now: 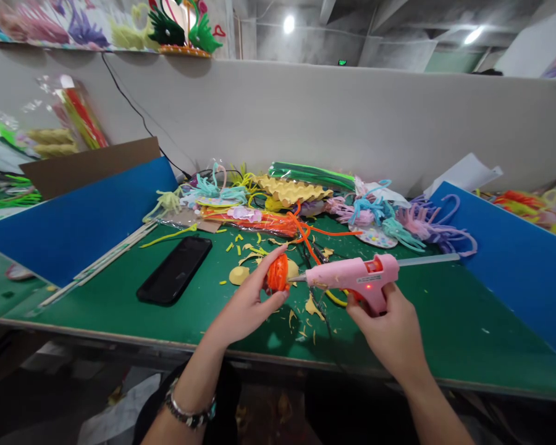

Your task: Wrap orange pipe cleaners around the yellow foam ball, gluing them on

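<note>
My left hand (248, 306) is closed round a small piece wrapped in orange pipe cleaner (278, 274), with a pale yellow part showing on its right side. A pink hot glue gun (338, 274) with a lit red light is gripped in my right hand (391, 327). Its metal nozzle points left and meets the pale side of the orange piece; whether it touches is hard to tell. From the gun's back sticks a clear glue stick (429, 261). Just left of the orange piece lies a pale yellow rounded bit (238, 275) on the green table.
A black phone (175, 270) lies left on the green table (445, 321), near thin sticks (115, 250). Yellow scraps (312, 307) litter the middle. Behind are bagged orange pipe cleaners (264, 222) and pastel pipe-cleaner pieces (375, 210). Blue boards (92, 216) stand at both sides.
</note>
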A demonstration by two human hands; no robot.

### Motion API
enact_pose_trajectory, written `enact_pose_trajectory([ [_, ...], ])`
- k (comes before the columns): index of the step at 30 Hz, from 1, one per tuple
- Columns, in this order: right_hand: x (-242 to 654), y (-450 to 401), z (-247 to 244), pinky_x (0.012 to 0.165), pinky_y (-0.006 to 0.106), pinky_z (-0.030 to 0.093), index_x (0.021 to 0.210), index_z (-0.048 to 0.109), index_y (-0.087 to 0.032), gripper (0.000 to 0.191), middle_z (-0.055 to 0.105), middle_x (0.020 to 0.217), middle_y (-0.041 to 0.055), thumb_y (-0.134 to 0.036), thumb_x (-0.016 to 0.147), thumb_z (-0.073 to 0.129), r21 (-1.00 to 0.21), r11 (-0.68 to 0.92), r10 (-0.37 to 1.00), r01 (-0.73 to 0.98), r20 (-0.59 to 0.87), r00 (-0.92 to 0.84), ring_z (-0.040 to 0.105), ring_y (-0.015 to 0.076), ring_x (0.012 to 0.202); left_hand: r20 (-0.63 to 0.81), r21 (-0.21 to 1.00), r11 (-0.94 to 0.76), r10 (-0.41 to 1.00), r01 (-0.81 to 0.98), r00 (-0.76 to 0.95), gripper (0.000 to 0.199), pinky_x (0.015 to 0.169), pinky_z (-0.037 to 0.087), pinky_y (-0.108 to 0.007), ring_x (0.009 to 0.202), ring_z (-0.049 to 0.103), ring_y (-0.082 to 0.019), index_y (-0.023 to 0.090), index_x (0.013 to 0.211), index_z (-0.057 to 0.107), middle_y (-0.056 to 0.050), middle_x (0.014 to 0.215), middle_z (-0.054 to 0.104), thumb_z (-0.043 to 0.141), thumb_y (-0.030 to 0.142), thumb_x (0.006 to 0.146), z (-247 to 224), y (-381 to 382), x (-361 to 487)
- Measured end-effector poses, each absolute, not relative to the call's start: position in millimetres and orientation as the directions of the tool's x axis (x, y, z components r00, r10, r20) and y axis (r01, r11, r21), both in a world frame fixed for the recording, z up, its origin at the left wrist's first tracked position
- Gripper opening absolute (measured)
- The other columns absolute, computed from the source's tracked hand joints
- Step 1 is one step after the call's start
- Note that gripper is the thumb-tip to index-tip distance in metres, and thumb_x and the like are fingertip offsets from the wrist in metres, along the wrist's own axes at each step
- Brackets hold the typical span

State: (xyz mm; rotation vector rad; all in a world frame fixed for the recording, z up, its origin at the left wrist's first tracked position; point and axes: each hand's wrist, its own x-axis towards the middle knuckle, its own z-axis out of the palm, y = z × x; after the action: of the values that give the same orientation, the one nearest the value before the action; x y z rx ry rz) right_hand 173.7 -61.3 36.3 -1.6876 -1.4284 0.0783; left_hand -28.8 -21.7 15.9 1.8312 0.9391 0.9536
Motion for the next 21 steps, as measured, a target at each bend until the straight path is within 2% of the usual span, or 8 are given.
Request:
enact_pose_trajectory([
  [6,175.6,-61.6,34.0,0.035,0.022,0.032,0.063,0.052,-0.019,0.016,0.045,0.041,-0.0047,-0.035,0.059,0.052,-0.640,0.084,0.813,0.763,0.487,0.320,0.040,0.0112,0.035,0.209,0.899,-0.348,0.876,0.267,0.435,0.061,0.089,0.043,-0.029,0.100,0.053,-0.019,0.027,0.141,0.023,-0.004,0.126,0.051,0.046,0.026,0.085,15.9,-22.0,-29.4],
  [12,179.7,-62.5,25.8,0.036,0.021,0.031,0.068,0.057,-0.019,0.015,0.045,0.043,-0.0057,-0.033,0.063,0.053,-0.604,0.110,0.791,0.790,0.534,0.298,0.037,0.0100,0.036,0.194,0.892,-0.344,0.878,0.294,0.439,0.061,0.090,0.042,-0.031,0.108,0.050,-0.021,0.026,0.141,0.024,-0.005,0.120,0.054,0.047,0.028,0.084,15.0,-21.1,-29.0],
  [21,181.8,-62.7,25.9,0.038,0.022,0.030,0.068,0.057,-0.019,0.015,0.044,0.044,-0.0053,-0.033,0.064,0.052,-0.595,0.106,0.793,0.797,0.534,0.294,0.036,0.0104,0.038,0.187,0.881,-0.351,0.874,0.317,0.449,0.062,0.097,0.038,-0.030,0.117,0.046,-0.021,0.027,0.141,0.022,-0.004,0.133,0.047,0.047,0.027,0.084,15.5,-21.9,-31.6],
])
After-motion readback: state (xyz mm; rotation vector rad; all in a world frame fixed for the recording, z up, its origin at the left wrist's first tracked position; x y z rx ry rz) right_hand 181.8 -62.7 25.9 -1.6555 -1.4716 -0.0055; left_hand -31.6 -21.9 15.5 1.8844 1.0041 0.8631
